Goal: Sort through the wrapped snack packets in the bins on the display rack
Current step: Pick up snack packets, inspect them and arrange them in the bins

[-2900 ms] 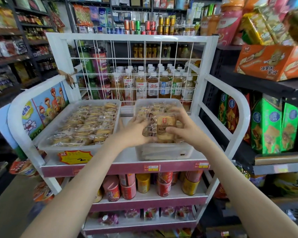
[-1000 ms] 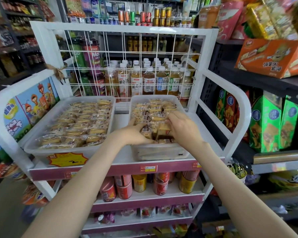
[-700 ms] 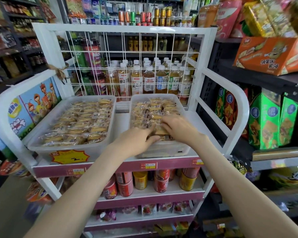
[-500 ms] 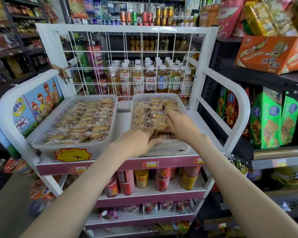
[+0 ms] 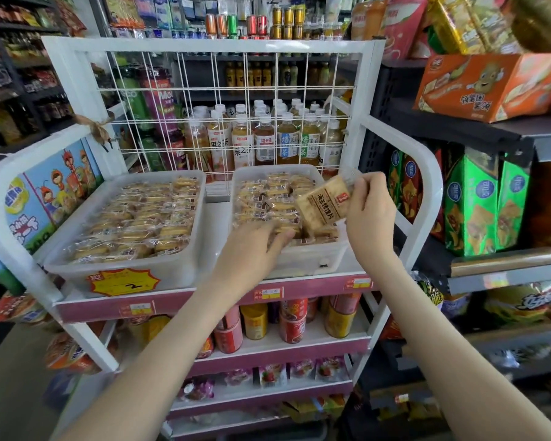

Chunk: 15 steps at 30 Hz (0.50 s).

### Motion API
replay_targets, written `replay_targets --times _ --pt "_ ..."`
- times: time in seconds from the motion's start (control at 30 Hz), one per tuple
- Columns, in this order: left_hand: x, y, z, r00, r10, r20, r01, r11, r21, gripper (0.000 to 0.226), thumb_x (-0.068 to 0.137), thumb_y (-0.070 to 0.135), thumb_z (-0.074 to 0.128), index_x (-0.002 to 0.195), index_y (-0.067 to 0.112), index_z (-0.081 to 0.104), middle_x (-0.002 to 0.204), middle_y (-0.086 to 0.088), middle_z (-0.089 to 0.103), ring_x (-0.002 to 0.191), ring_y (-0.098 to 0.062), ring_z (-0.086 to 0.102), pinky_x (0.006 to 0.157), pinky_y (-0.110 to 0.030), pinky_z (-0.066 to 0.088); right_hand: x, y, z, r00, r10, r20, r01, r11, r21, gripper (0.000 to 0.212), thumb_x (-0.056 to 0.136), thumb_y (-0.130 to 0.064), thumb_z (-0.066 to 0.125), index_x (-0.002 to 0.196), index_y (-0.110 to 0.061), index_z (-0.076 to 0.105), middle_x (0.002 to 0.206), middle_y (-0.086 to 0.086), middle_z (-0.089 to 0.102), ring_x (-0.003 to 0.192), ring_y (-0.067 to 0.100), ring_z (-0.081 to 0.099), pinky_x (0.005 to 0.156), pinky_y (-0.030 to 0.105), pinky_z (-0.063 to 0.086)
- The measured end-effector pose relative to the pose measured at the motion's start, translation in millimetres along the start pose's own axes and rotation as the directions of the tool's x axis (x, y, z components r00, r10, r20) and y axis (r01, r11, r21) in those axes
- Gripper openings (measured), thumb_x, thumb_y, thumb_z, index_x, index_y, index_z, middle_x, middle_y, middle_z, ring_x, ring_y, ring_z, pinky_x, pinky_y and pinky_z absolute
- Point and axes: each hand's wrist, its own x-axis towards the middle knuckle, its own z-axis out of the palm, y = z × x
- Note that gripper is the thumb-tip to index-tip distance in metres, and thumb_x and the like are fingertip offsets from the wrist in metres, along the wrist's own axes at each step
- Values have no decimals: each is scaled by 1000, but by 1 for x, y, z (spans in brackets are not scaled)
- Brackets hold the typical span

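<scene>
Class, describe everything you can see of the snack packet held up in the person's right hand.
The packet is a clear, crinkly wrapper over pale tan biscuit, printed with dark characters and a small red mark. It is tilted above the right bin, pinched at its upper right end by the right hand.

Left hand [image 5: 252, 249] covers packets [image 5: 268, 198] in right bin [image 5: 315, 259], grip unclear. Right hand [image 5: 369, 218] hides a corner of the held packet [image 5: 323, 203]. Price tags [image 5: 269, 294] unreadable. Forearms [image 5: 172, 345] cut off below.
</scene>
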Motion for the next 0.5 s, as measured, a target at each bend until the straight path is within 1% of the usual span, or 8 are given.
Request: replay_targets --times 0.07,0.1,0.17,0.23,0.3,0.33,0.4,0.5 --pt "-6 17 6 993 -45 -109 16 967 -255 40 99 41 44 125 15 61 115 5 66 99 -3 57 77 -8 41 -13 -2 -7 999 47 24 -48 999 10 19 103 -16 36 90 -4 45 71 9 49 59 19 43 51 35 35" --pt "-7 23 8 990 -73 -124 25 935 -353 35 98 35 49 123 14 62 113 5 67 97 -3 59 77 -9 44 -18 -2 -11 997 71 34 -72 997 8 19 103 -16 36 91 -4 46 72 12 50 60 22 44 53 38 37" --pt "-10 31 14 984 -134 -116 60 868 -494 31 96 31 55 120 14 63 109 3 70 95 -7 65 84 -20 51 -27 0 -18 991 120 52 -121 993 13 17 103 -17 36 95 -7 47 76 14 55 65 28 52 57 40 44" --pt "-13 33 19 977 -203 -68 125 800 -587 29 94 31 58 117 13 65 104 2 71 89 -9 67 82 -29 55 -35 3 -26 989 120 84 -123 992 33 13 103 -16 35 106 -14 47 80 15 59 70 31 59 59 42 50" --pt "-16 34 21 965 -260 -11 187 721 -668 24 92 28 62 110 14 64 99 0 71 83 -10 68 77 -30 58 -45 8 -33 985 112 133 -117 993 33 19 102 -12 34 116 -19 44 77 10 58 66 26 59 56 38 50" --pt "-18 34 21 961 -275 10 206 697 -687 21 90 27 63 106 14 64 98 -1 70 83 -11 69 76 -32 58 -49 11 -35 979 133 155 -141 989 41 21 102 -11 34 116 -22 45 74 5 56 61 21 55 53 34 46" --pt "-19 33 21 961 -275 40 232 713 -662 15 89 27 66 98 15 63 94 1 70 85 -13 67 79 -33 55 -58 15 -39 966 192 173 -207 976 68 19 102 -12 37 107 -23 50 68 -3 51 54 12 45 49 29 38" --pt "-23 32 20 969 -226 103 239 735 -634 8 90 19 65 91 12 63 90 7 69 85 -3 65 74 -22 49 -64 20 -42 966 214 142 -224 973 59 17 102 -21 41 89 -22 52 64 -6 49 55 4 43 54 29 36"
